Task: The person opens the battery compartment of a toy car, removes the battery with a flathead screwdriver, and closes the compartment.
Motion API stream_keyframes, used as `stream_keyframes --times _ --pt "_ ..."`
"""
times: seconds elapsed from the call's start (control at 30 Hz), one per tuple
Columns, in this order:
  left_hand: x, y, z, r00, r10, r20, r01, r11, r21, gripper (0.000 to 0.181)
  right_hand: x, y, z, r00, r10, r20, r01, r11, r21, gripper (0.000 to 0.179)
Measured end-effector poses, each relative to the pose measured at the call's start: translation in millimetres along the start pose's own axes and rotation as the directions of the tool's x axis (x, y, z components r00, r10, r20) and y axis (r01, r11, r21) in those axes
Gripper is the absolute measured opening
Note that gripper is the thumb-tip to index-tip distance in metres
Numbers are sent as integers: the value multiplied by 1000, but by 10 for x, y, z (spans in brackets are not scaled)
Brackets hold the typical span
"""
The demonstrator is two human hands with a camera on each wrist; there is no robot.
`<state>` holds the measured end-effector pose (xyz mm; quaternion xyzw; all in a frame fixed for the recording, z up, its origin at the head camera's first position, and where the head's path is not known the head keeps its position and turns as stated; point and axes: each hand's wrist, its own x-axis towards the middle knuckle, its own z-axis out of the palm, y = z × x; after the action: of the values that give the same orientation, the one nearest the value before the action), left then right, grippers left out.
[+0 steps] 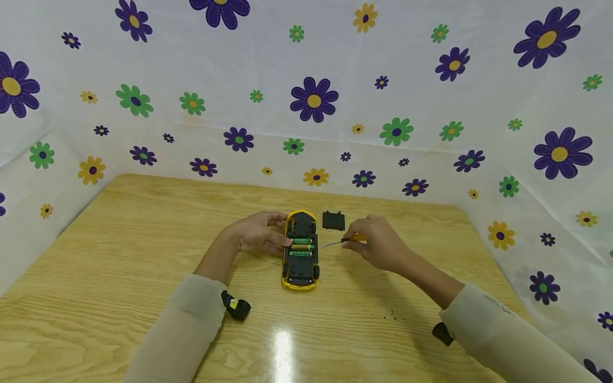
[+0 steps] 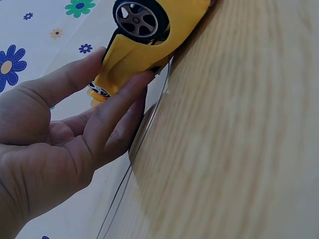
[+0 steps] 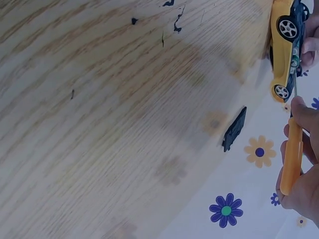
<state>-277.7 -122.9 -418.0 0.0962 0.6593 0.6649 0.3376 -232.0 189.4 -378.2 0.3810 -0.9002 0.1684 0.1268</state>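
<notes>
A yellow toy car (image 1: 300, 276) lies upside down on the table, its black underside facing up. Several green and gold batteries (image 1: 301, 247) sit side by side in its open battery compartment. My left hand (image 1: 258, 232) grips the car by its left side, the thumb at the compartment's edge. In my right hand (image 1: 380, 244) is a screwdriver with an orange handle (image 3: 292, 157), its thin metal shaft pointing left. The tip reaches the right edge of the battery compartment. A black battery cover (image 1: 333, 221) lies on the table just behind and right of the car.
The wooden table (image 1: 143, 255) meets a white flowered cloth (image 1: 268, 64) at the back and sides. Small dark marks (image 1: 392, 315) show on the tabletop at the front right. Black wrist cameras (image 1: 237, 307) hang by both sleeves.
</notes>
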Motion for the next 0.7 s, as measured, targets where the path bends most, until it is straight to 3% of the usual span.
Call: stream_keyframes --times 0.43,0.7 --pt "-8 9 3 1000 6 0 -6 1000 -8 73 -59 144 -45 997 72 -1 -72 997 -32 16" --pt "-14 8 9 1000 1 4 -1 1000 -16 75 -137 292 -58 989 144 38 -142 988 -64 16"
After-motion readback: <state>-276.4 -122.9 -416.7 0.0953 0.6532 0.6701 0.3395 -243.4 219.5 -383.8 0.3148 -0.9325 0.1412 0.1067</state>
